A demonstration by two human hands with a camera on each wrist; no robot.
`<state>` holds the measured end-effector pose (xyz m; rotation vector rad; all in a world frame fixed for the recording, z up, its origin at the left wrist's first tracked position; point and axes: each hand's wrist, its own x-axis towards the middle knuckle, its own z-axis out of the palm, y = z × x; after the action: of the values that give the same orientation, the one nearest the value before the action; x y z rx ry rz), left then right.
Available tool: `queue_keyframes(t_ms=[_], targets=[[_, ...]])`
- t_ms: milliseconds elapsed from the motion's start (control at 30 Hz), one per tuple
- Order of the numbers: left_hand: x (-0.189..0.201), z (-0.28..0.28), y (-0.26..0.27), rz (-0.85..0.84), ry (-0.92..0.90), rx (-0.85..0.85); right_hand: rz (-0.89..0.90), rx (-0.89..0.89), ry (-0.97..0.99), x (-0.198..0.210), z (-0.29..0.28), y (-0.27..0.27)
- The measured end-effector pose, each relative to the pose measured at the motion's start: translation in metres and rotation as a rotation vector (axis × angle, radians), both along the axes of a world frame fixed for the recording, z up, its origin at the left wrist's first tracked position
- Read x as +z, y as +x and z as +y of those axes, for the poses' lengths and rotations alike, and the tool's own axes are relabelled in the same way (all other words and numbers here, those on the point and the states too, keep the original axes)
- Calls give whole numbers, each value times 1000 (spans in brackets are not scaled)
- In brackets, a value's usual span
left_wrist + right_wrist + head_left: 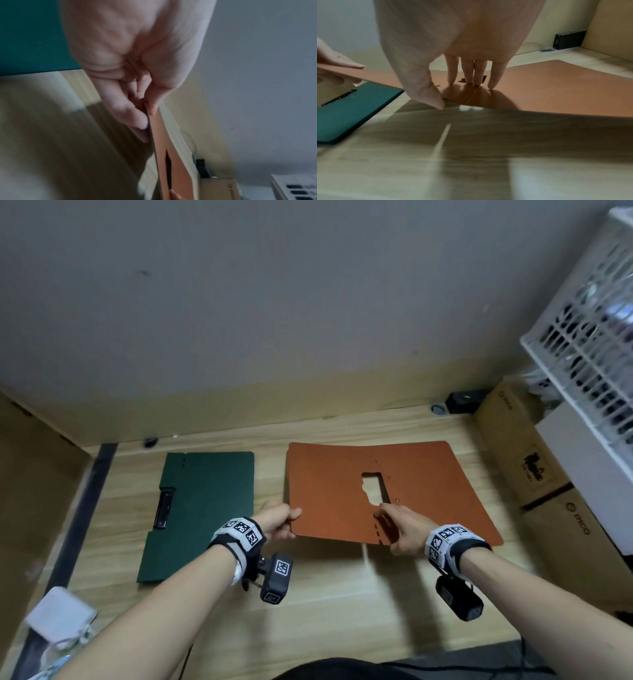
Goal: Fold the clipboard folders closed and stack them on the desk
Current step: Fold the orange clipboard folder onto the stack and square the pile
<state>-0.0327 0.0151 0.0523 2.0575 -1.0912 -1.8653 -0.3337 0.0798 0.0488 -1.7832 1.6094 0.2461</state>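
An orange clipboard folder [421,494] lies spread open, outer side up, at the middle right of the wooden desk [325,594], its near edge lifted off the wood. My left hand [281,522] pinches its near left corner between thumb and fingers [137,120]. My right hand [397,525] rests on the spine near the cut-out, straight fingers [477,75] on top of the orange folder [547,88] and the thumb at its near edge. A dark green folder [198,508] lies folded shut to the left, its black clip showing at the spine side.
Cardboard boxes [524,460] and a white plastic crate [589,337] crowd the right side. A small black box [464,402] sits at the back by the wall. A white adapter with cable [61,618] lies at the near left. A wooden side panel closes the left.
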Motion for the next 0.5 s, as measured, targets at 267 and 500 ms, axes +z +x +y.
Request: queue_keyframes(t_ms=[267, 500], targets=[[57, -31, -5, 225, -72, 186, -40, -80, -447, 71, -25, -19], [94, -49, -4, 283, -195, 216, 24, -69, -956, 133, -62, -24]])
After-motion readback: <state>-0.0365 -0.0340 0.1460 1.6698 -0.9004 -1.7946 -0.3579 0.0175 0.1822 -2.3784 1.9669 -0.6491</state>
